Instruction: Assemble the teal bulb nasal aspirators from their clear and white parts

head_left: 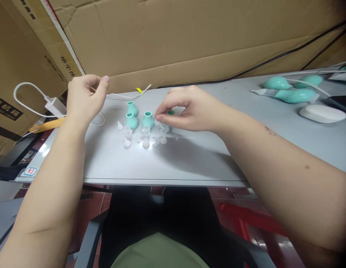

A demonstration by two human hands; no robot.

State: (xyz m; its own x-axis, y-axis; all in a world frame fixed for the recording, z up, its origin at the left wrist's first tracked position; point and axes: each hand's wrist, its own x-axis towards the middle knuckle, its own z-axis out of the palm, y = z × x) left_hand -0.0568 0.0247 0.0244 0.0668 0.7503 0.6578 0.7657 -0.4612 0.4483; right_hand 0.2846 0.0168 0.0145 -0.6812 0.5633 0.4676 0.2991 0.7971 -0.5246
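My right hand (186, 109) is closed in a pinch over a small clear plastic cup (156, 124), its fingertips at the cup's top. Higher at the left, my left hand (87, 93) has curled fingers with the thumb against them; anything inside is hidden. Between the hands stand open-necked teal bulbs, among them a front-left bulb (131, 121), a back bulb (132, 109) and a middle bulb (148, 120). Another green piece (171, 112) is mostly behind my right hand. In front are more clear cups (146, 130) and white teardrop-shaped pieces (127, 143).
Teal bulb-shaped items (295, 95) and a white oval object (323, 113) lie on the right of the grey table (114, 163). A white charger (56, 107) with its cable is at the left. Cardboard (173, 37) backs the table, with a black cable (240, 74) along it.
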